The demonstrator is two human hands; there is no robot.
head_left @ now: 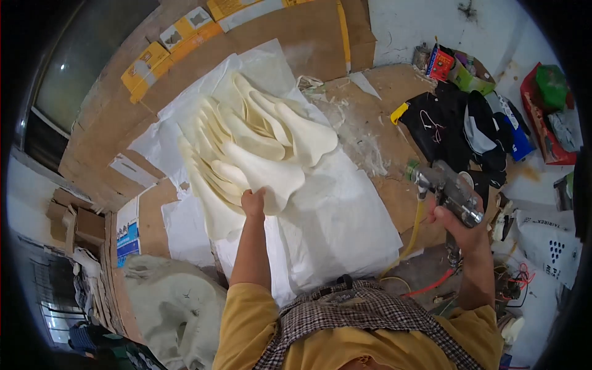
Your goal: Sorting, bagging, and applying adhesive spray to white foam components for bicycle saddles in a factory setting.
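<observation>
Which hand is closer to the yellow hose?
Right. The right hand grips the spray gun that the yellow hose hangs from; the left hand is away, holding a cream cutout.

Soft, even daylight fills the room, brightest on the white sheets (345,222) and the pale wall (431,24) at the top, where detail washes out a little. Shadows are faint and short. The fisheye bends straight edges near the rim, corners fall black, and the far edges look smeared.
</observation>
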